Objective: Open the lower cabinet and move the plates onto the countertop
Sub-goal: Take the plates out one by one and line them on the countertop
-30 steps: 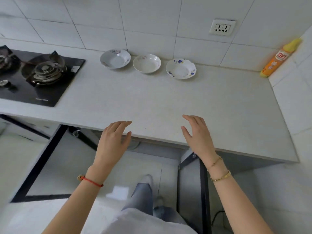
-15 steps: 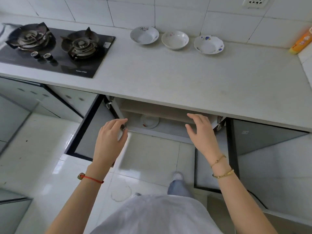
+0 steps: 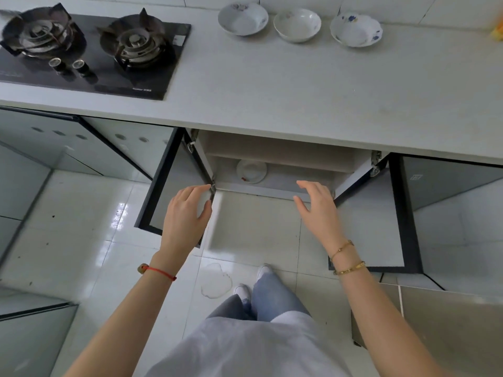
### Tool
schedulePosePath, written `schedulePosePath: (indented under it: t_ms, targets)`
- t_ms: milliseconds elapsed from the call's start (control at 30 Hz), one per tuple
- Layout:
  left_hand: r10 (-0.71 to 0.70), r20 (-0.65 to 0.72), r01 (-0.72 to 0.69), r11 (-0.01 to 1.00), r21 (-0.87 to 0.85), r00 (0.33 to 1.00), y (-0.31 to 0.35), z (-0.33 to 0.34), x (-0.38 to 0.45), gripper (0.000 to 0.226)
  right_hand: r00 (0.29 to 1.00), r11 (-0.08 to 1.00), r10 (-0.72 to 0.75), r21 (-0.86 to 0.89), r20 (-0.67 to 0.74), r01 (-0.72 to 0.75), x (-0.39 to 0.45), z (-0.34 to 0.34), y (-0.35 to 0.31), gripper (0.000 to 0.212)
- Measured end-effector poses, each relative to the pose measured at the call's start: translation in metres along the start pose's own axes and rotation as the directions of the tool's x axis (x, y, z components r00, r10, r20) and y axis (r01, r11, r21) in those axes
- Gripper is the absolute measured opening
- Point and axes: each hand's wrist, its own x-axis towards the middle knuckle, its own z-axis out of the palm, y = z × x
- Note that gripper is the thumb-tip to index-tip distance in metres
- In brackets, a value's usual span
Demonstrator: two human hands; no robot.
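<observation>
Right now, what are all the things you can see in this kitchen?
Dishes: three, white with small flower prints, in a row at the back of the countertop.
Plate: one, white, inside the open lower cabinet.
Cabinet doors: two, grey with black frames, swung open.
Gas stove: one, black, two burners, left on the countertop.
Bottle: one, orange-yellow, far right edge, mostly cut off.
Puddle: one, clear, on the floor tiles.
Left hand: open, red string bracelet.
Right hand: open, two gold bracelets.
</observation>
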Motion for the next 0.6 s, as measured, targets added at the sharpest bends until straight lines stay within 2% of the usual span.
schedulePosePath:
  t_ms: [333, 600]
  targets:
    - [-0.092, 0.033, 0.092, 0.996, -0.021, 0.995, -0.038, 0.082, 0.067, 0.035, 0.989, 0.991, 0.131, 0.022, 0.066, -0.133, 0.065, 0.055, 0.049, 0.034]
    - [-0.183, 0.023, 0.183, 0.983, -0.013, 0.983, -0.125, 0.207, 0.130, 0.036, 0.970, 0.975, 0.202, 0.064, 0.136, -0.212, 0.128, 0.176, 0.125, 0.033]
